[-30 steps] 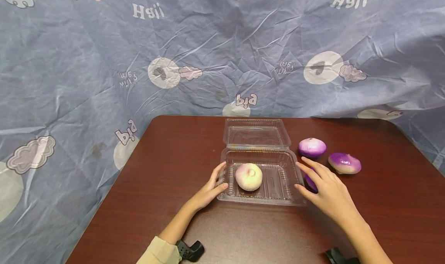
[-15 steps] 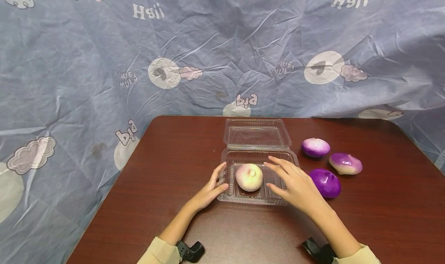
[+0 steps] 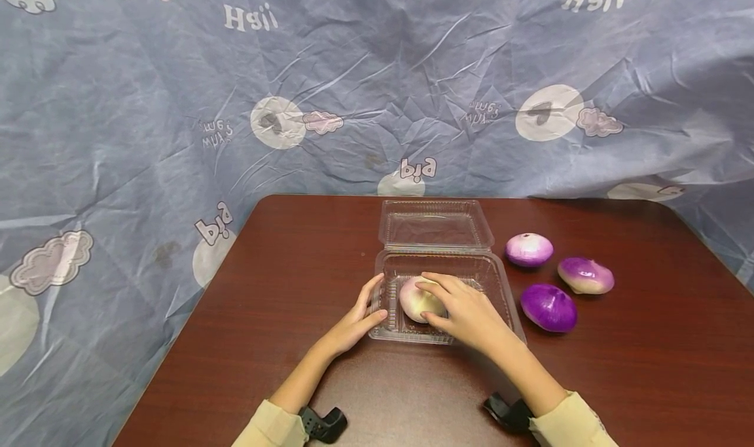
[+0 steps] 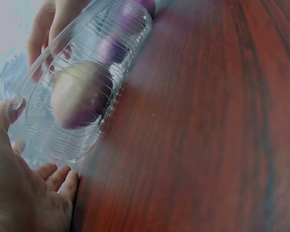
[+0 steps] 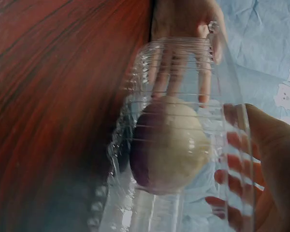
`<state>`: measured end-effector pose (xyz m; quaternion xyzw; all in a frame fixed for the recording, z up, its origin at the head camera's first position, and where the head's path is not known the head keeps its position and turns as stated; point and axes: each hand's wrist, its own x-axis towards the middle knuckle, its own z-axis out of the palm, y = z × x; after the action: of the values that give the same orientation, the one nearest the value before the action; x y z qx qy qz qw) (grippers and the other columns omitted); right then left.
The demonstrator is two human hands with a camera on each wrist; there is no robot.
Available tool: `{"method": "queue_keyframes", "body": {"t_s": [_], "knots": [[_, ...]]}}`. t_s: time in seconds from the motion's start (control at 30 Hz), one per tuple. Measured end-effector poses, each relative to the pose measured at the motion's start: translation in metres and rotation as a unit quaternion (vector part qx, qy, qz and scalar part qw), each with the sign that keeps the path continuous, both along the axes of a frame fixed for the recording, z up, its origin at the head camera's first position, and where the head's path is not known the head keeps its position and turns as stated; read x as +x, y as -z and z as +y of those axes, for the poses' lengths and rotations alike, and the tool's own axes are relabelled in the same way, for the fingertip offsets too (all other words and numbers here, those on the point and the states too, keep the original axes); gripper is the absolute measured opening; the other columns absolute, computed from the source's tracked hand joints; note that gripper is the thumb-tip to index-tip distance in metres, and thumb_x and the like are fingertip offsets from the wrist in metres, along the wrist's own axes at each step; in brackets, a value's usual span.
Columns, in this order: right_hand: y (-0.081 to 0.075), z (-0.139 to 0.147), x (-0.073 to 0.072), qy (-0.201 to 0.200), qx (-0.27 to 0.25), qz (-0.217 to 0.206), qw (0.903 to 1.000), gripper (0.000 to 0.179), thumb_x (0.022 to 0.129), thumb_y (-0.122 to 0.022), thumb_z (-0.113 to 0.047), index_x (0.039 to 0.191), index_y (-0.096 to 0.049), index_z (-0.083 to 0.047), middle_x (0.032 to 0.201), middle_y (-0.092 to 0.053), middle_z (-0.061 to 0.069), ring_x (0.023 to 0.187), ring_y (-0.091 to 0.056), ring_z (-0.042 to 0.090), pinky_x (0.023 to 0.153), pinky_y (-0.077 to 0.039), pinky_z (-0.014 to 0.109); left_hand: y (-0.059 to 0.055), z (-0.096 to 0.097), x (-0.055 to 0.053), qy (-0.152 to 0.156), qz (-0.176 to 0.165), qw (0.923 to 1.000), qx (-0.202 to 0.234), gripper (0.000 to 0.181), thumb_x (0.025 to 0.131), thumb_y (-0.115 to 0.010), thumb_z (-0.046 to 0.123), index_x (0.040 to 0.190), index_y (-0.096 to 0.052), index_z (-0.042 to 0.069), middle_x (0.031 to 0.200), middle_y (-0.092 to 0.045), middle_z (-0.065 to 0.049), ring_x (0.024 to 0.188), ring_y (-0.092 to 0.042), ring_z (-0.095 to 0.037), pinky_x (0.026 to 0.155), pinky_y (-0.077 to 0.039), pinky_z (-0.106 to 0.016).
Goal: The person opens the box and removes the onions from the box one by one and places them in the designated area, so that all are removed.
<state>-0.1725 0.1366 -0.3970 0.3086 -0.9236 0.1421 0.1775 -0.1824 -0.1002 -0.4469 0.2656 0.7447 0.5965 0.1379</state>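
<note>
A purple-and-white onion lies pale side up in the left half of a clear plastic clamshell container, whose lid is folded back. My left hand rests at the container's left end, thumb at the rim corner and fingers along the outer wall, as the left wrist view shows. Over the onion hovers my right hand, fingers spread and loosely bent, hiding its right side in the head view. In the right wrist view a gap shows between those fingers and the onion.
Right of the container three more onions lie on the dark red-brown table: one pale-topped, one glossy, one deep purple. Behind the table hangs a blue-grey printed cloth.
My right hand has moved left, from beside the purple onions to above the onion in the container. My left hand stays in place. The pale-topped onion rocked slightly.
</note>
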Motion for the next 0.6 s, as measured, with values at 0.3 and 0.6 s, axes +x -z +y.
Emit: {"method": "queue_keyframes", "body": {"t_s": [0.3, 0.6], "knots": [[0.009, -0.007, -0.005, 0.016, 0.006, -0.062, 0.9979, 0.049, 0.076, -0.07, -0.036, 0.12, -0.058, -0.019, 0.13, -0.053, 0.001, 0.116, -0.052, 0.022, 0.075, -0.052, 0.046, 0.015, 0.0, -0.006, -0.007, 0.004, 1.0, -0.006, 0.066, 0.094, -0.042, 0.021, 0.146, 0.0, 0.019, 0.153, 0.0, -0.013, 0.139, -0.01, -0.036, 0.111, -0.02, -0.052], [0.01, -0.011, -0.008, 0.031, 0.005, -0.088, 0.9956, 0.051, 0.077, -0.069, -0.036, 0.123, -0.056, -0.018, 0.13, -0.052, 0.002, 0.118, -0.051, 0.022, 0.07, -0.053, 0.047, 0.021, -0.002, -0.008, -0.003, 0.006, 0.9999, -0.007, 0.067, 0.094, -0.041, 0.031, 0.145, 0.001, 0.023, 0.153, 0.003, -0.013, 0.14, -0.003, -0.036, 0.11, -0.017, -0.055]]}}
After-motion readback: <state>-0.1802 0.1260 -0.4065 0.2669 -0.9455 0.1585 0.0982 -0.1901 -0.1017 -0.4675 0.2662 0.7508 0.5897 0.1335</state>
